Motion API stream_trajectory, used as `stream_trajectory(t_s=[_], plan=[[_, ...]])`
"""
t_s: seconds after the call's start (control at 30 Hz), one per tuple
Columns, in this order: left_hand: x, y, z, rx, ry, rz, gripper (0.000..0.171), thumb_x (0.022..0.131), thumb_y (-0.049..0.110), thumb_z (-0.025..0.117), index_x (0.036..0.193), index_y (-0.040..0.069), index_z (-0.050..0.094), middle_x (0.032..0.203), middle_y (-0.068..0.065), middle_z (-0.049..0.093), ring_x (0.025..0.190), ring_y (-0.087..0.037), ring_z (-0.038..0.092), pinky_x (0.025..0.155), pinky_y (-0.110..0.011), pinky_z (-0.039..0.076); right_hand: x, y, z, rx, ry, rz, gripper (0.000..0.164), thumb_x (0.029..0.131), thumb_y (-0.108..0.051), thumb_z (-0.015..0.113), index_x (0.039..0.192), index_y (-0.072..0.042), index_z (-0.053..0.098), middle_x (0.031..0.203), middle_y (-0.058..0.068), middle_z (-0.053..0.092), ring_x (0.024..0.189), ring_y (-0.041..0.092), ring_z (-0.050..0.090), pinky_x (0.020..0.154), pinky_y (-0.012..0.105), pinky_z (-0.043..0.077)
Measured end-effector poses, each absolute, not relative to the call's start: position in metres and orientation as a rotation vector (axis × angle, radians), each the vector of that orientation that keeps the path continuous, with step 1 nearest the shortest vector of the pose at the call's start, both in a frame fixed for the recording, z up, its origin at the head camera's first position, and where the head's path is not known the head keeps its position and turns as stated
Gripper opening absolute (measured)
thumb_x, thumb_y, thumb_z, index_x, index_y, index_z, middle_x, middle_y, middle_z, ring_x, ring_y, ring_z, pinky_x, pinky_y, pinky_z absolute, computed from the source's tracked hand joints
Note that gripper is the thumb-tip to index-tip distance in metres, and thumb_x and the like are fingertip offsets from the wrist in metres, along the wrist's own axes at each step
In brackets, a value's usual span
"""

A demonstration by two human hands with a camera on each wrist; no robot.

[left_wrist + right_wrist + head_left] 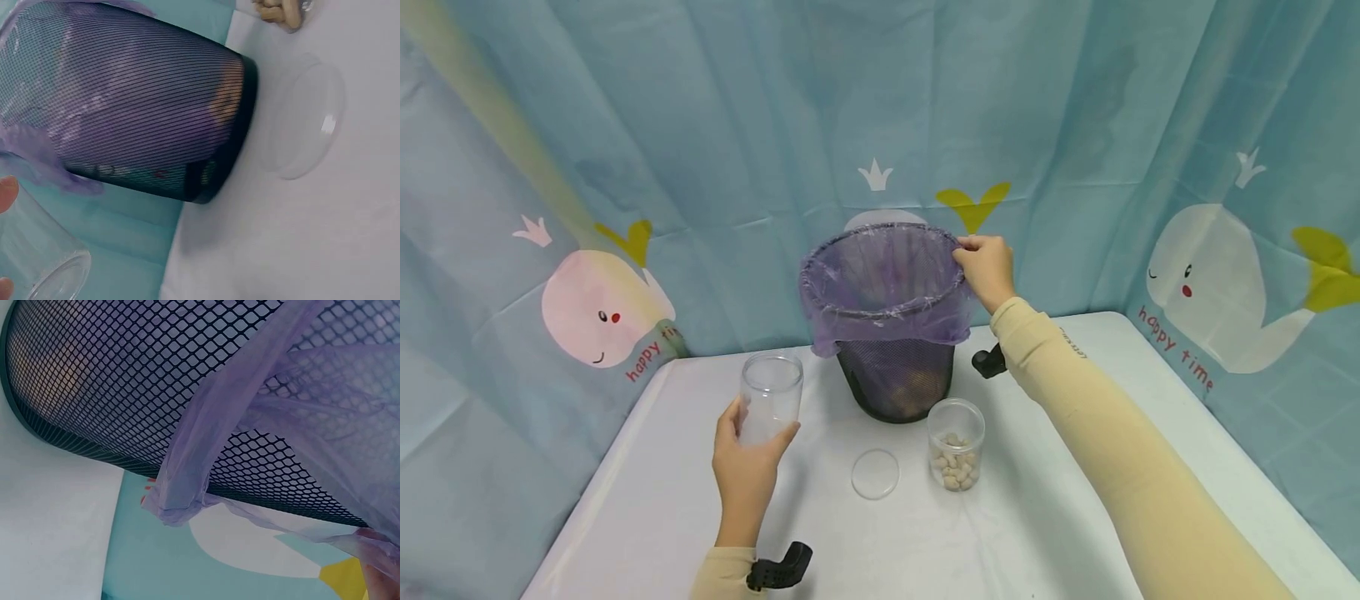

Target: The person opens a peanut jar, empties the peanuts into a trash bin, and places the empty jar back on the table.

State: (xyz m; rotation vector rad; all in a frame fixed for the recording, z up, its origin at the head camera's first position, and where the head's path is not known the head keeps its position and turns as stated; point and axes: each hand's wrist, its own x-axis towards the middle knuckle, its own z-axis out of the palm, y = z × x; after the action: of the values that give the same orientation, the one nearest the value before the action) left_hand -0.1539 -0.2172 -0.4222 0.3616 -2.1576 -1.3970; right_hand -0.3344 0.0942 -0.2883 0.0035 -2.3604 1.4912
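Two bare hands are at work before us on a smooth white tabletop (647, 492). We see the left hand (748, 467) grasping a clear, smooth-walled plastic cylinder (771, 400), thumb and fingers curled round its lower part, to the left of a black wire-mesh wastebasket (902, 379). The right hand (988, 267) pinches the basket's round rim at its right side, where a thin, crinkled, translucent purple bag (895, 327) folds over the edge and hangs loosely. Through the diamond-patterned mesh we make out an orange-brown patch near the bottom. In front of the basket lies a flat, clear round lid (876, 474); just right of it stands a clear plastic jar (955, 462), its lower part filled with pale, rounded, nut-like pieces (957, 471). On the softly creased blue-green curtain (760, 125), printed with whales, we read "happy time" in red; grey lettering beside the right sleeve (1082, 408) is too small for us to read.
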Motion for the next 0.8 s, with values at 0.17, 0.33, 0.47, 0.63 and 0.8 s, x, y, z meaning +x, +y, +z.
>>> stream_trajectory(t_s=[0.17, 0.33, 0.47, 0.63, 0.8], plan=[[-0.147, -0.215, -0.439, 0.393, -2.172, -1.426, 0.085, 0.075, 0.015, 0.087, 0.146, 0.003, 0.041, 0.148, -0.023, 0.045, 0.139, -0.042, 0.04, 0.108, -0.072, 0.034, -0.335, 0.093, -0.288, 0.016, -2.354, 1.508, 0.032, 0.097, -0.012, 0.057, 0.126, -0.003, 0.067, 0.13, 0.017, 0.066, 0.086, 0.021, 0.063, 0.058, 0.018, 0.04], [-0.142, -0.214, -0.452, 0.417, -2.174, -1.483, 0.086, 0.076, 0.018, 0.087, 0.146, 0.003, 0.04, 0.15, -0.024, 0.043, 0.142, -0.044, 0.036, 0.112, -0.072, 0.03, -0.331, 0.093, -0.286, 0.01, -2.341, 1.532, 0.033, 0.097, -0.011, 0.057, 0.127, -0.002, 0.067, 0.132, 0.017, 0.066, 0.092, 0.024, 0.066, 0.063, 0.02, 0.042], [-0.142, -0.211, -0.46, 0.441, -2.16, -1.538, 0.089, 0.075, 0.018, 0.087, 0.148, 0.004, 0.038, 0.151, -0.024, 0.041, 0.144, -0.045, 0.034, 0.115, -0.07, 0.027, -0.328, 0.092, -0.284, -0.007, -2.333, 1.52, 0.033, 0.096, -0.012, 0.057, 0.125, -0.002, 0.068, 0.13, 0.018, 0.066, 0.08, 0.017, 0.06, 0.06, 0.021, 0.039], [-0.144, -0.207, -0.469, 0.468, -2.135, -1.605, 0.091, 0.074, 0.018, 0.088, 0.149, 0.005, 0.037, 0.153, -0.023, 0.039, 0.146, -0.044, 0.031, 0.118, -0.067, 0.024, -0.332, 0.094, -0.286, -0.013, -2.335, 1.512, 0.032, 0.096, -0.012, 0.058, 0.126, -0.003, 0.068, 0.129, 0.017, 0.067, 0.093, 0.024, 0.065, 0.064, 0.02, 0.042], [-0.144, -0.203, -0.475, 0.502, -2.129, -1.631, 0.092, 0.074, 0.018, 0.088, 0.149, 0.004, 0.036, 0.154, -0.021, 0.039, 0.147, -0.043, 0.03, 0.121, -0.063, 0.023, -0.334, 0.094, -0.289, -0.01, -2.338, 1.527, 0.032, 0.097, -0.012, 0.059, 0.126, -0.003, 0.068, 0.13, 0.017, 0.066, 0.111, 0.03, 0.066, 0.069, 0.021, 0.045]])
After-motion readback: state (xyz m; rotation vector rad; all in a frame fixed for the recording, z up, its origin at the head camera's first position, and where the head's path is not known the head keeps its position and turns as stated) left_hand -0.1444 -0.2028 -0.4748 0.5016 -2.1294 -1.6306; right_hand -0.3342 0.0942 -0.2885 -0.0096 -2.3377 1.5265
